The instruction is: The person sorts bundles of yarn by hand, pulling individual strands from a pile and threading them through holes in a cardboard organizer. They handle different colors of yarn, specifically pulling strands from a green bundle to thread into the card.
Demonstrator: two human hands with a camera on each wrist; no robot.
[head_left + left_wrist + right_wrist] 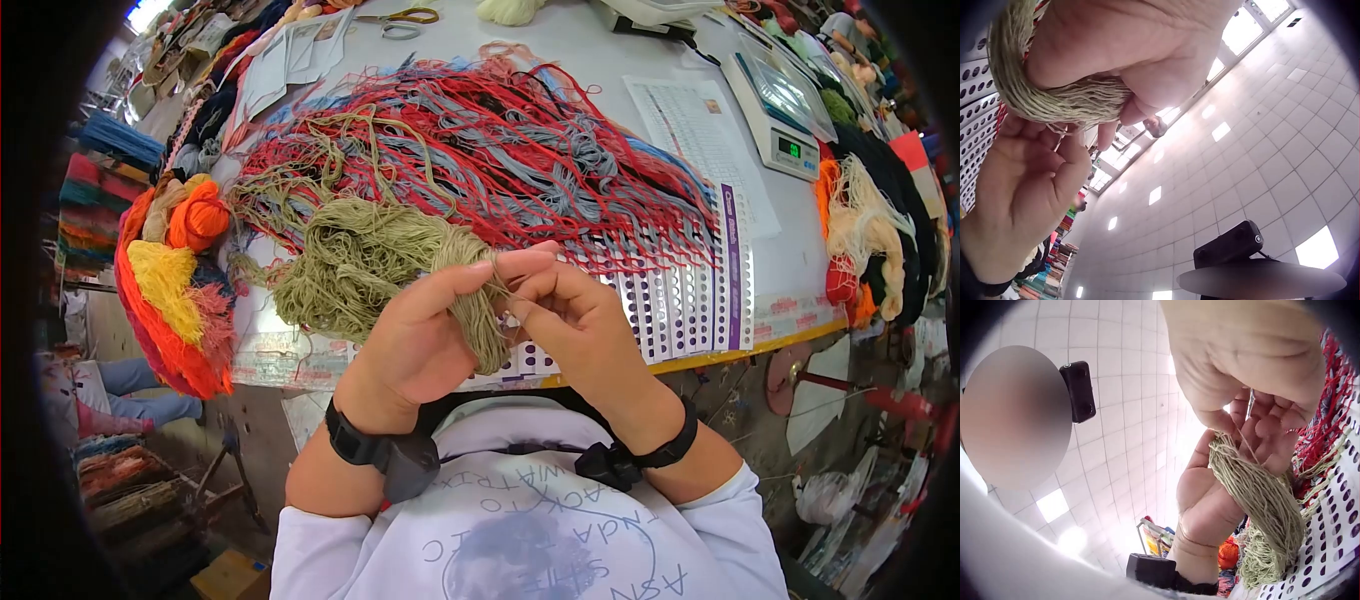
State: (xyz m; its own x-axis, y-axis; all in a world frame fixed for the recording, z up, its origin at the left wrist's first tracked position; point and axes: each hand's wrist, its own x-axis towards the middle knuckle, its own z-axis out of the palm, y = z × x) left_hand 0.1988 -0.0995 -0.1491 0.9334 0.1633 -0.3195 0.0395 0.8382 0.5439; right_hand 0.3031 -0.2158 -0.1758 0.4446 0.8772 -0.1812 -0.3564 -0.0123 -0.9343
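An olive-green skein of thread (365,260) lies bunched over the table's near side, and one end runs through my left hand (430,335), which grips it. Close against that end, my right hand (590,325) pinches a thin strand. In the right wrist view, the strand (1245,444) stretches from the right fingertips across the gathered top of the skein (1260,494). A small shiny metal piece (1250,403) shows among the right fingers, mostly hidden by them. The left wrist view has the skein (1054,103) looped under the left hand, right fingertips at its lower edge.
Red, blue-grey and black threads (500,160) hang from white punched cards (690,310) along the table. Orange and yellow yarn (165,285) sits at the left edge. A digital scale (785,135) stands at right, scissors (410,16) and papers (300,50) at the back.
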